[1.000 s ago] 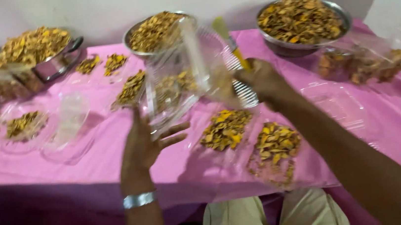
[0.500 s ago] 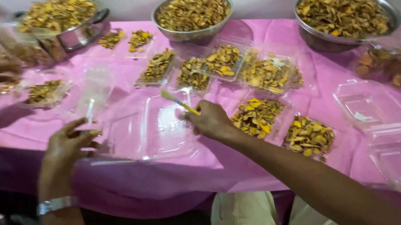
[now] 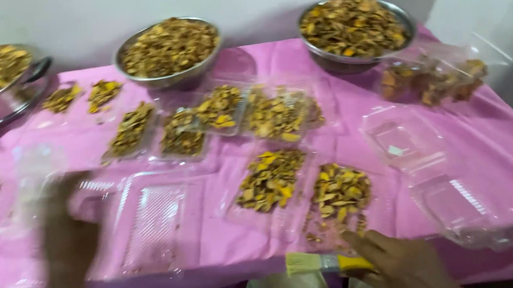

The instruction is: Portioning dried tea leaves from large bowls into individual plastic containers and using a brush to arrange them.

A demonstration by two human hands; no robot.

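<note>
We see the right hand [image 3: 403, 268] at the bottom edge clamped round the yellow handle of a small flat paintbrush with pale bristles [image 3: 323, 263], which sticks out to the left just off the near table edge. We judge the brush light and stiff with soft bristles; the handle is the place to grip, as it is held now. The left hand [image 3: 66, 237] is motion-blurred over the near left of the table, fingers up near an empty clear plastic clamshell tray with a ribbed base [image 3: 154, 228]; whether it touches or holds the tray we cannot tell. We judge that tray very light, thin, flexible, a bit slippery and easy to crack; best taken by the rim.

Just beyond the brush lie two clear trays filled with yellow-brown dried chips [image 3: 302, 187]. Further back is a row of more filled clear trays [image 3: 222, 119]. To the right two empty clear hinged boxes [image 3: 428, 173] lie open. Along the back stand three round steel bowls heaped with the same chips [image 3: 170, 48], one partly cut off at left. Everything sits on a pink plastic tablecloth [image 3: 512, 155].
</note>
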